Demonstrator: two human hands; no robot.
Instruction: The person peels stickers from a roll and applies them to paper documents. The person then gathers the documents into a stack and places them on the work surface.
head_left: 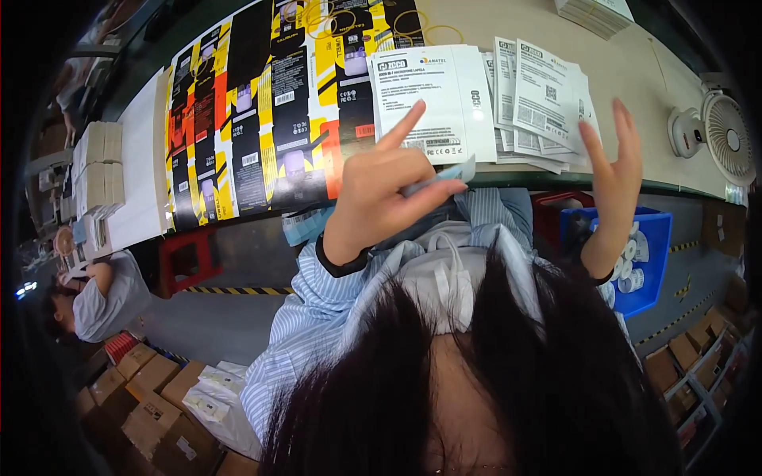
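Observation:
My left hand (379, 186) is over the near edge of a neat stack of white printed sheets (432, 91). Its index finger is stretched forward across the top sheet, while the thumb and curled fingers pinch a small pale-blue strip (467, 170); the strip's exact kind is unclear. To the right, my right hand (616, 163) is raised with its fingers apart and nothing in it. Beside it lies a fanned, uneven pile of similar white printed sheets (552, 95), apparently apart from the fingers.
Flat black-and-yellow printed packaging (250, 119) covers the table's left part, with rubber bands (409, 24) on it. A white fan (726, 135) stands at right. A blue bin (655, 274) holds white rolls. Another person (111, 297) sits at left, near cardboard boxes (159, 428).

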